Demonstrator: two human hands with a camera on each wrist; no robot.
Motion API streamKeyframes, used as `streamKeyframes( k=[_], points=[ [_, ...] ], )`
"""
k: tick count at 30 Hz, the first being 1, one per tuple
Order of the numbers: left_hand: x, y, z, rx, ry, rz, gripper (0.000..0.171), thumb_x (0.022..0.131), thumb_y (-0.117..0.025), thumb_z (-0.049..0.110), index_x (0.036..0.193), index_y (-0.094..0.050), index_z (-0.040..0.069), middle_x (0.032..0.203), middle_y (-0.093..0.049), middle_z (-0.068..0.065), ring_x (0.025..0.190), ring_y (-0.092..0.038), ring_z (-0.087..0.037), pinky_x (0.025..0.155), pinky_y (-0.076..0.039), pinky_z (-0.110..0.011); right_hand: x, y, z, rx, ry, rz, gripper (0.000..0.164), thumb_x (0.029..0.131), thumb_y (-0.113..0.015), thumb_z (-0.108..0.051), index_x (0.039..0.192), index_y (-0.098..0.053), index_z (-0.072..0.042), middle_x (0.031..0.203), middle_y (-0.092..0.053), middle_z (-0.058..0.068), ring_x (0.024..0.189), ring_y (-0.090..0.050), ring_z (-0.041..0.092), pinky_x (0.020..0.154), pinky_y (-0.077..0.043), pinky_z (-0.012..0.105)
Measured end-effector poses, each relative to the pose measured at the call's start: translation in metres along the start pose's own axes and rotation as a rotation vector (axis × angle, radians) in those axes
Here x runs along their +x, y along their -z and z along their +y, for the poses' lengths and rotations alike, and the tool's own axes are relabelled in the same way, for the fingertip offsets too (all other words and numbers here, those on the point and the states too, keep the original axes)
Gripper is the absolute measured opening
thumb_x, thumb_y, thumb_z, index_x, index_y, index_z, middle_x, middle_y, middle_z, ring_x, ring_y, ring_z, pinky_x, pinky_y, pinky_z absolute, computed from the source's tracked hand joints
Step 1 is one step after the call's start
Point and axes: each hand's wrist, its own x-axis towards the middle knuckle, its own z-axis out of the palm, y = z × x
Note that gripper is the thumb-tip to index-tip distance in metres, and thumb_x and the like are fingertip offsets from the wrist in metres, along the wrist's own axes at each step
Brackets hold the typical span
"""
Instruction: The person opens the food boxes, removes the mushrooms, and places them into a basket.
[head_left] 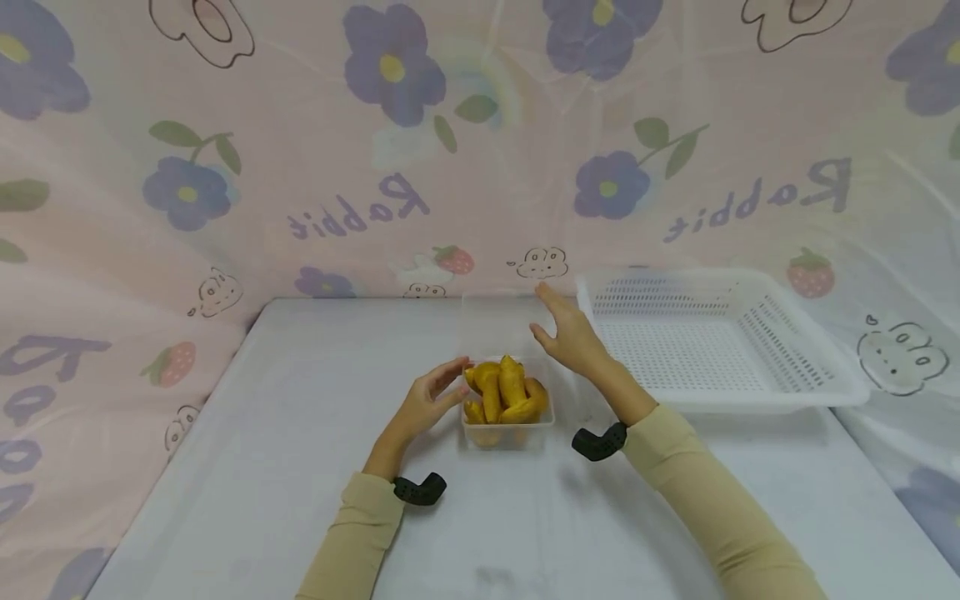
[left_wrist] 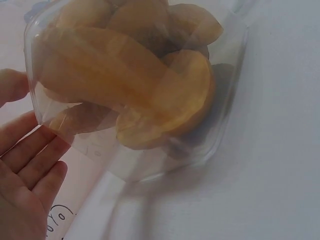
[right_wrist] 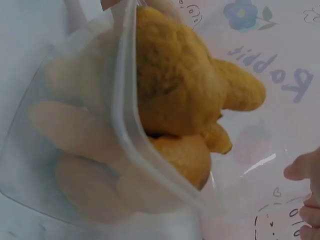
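Observation:
A clear plastic box [head_left: 474,437] stands on the table, heaped with yellow-brown mushroom-shaped pieces [head_left: 512,383] that rise above its rim. Behind it a clear lid [head_left: 491,321] is raised at the back side, faint against the backdrop. My left hand [head_left: 427,404] is at the box's left wall; in the left wrist view its fingers [left_wrist: 37,155] lie extended against the wall, thumb apart from them. Beyond the box, to the right, my right hand [head_left: 573,337] is held with fingers extended near the lid's right edge, nothing gripped in it.
A white perforated plastic basket [head_left: 806,400] sits at the back right, close beside my right forearm. The white table [head_left: 322,433] ends at a patterned cloth backdrop [head_left: 480,167]. A black wrist mount [head_left: 598,442] sticks out from each of my wrists.

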Motion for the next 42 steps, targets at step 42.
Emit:
streamKeyframes(
  k=[42],
  points=[
    [0.001, 0.0, 0.002, 0.002, 0.0, -0.003, 0.051, 0.095, -0.059, 0.007, 0.141, -0.042, -0.006, 0.143, -0.05, -0.023, 0.14, -0.042, -0.038, 0.118, -0.032, -0.046, -0.051, -0.01, -0.02, 0.311, 0.021, 0.077, 0.035, 0.086, -0.068, -0.002, 0.119, -0.061, 0.007, 0.119, -0.066, 0.024, 0.108, -0.064, 0.037, 0.089, -0.059, 0.044]
  ],
)
